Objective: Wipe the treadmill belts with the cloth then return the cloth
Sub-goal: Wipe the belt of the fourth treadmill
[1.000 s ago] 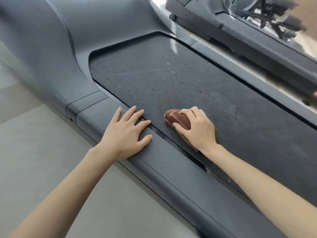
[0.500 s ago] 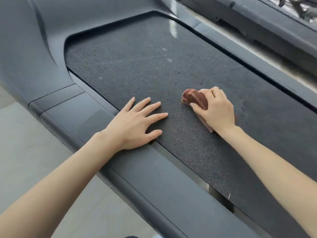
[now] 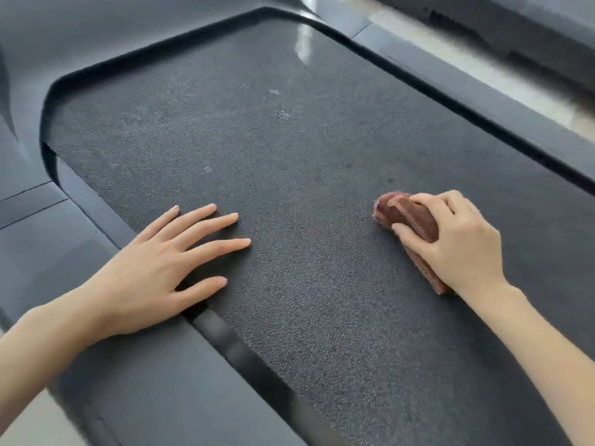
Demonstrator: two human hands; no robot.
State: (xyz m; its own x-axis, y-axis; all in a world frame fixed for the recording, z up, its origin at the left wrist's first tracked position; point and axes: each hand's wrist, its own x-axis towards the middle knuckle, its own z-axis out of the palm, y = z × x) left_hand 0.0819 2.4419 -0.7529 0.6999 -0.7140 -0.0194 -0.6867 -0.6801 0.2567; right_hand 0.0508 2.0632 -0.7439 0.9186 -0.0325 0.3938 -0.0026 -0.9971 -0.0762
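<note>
Moved: right hand [image 3: 457, 239] and cloth [image 3: 409, 214] have slid away from the left hand [image 3: 154, 272] across the belt [image 3: 289, 156]; half a second ago the two hands lay close together, now they are well apart, and the view has drawn closer to the belt
Right hand: fingers and thumb curled round the bunched cloth, gripping it and holding it down on the belt; knuckles up, forearm running off to the lower right
Left hand: open and flat, fingers straight and spread; fingertips and thumb lie on the belt, the heel of the palm sits over the belt's near edge and the side rail [image 3: 145, 381]
Cloth: reddish-brown, ribbed, folded into a wad; its rounded end sticks out past the right fingertips toward the left hand, and a strip shows below the wrist; it touches the belt
Belt: dark grey and grainy, with pale scuff marks [image 3: 283, 114] in its far part and a patch of glare near the far corner
Side rail: smooth dark grey, running along the belt's near edge
Far rail [image 3: 483, 101]: same grey, along the opposite edge
Housing [image 3: 96, 33]: grey, curving round the belt's rounded end at upper left
Beyond: a strip of pale floor [image 3: 450, 53] and the dark, blurred base of another machine [image 3: 531, 27] at upper right
</note>
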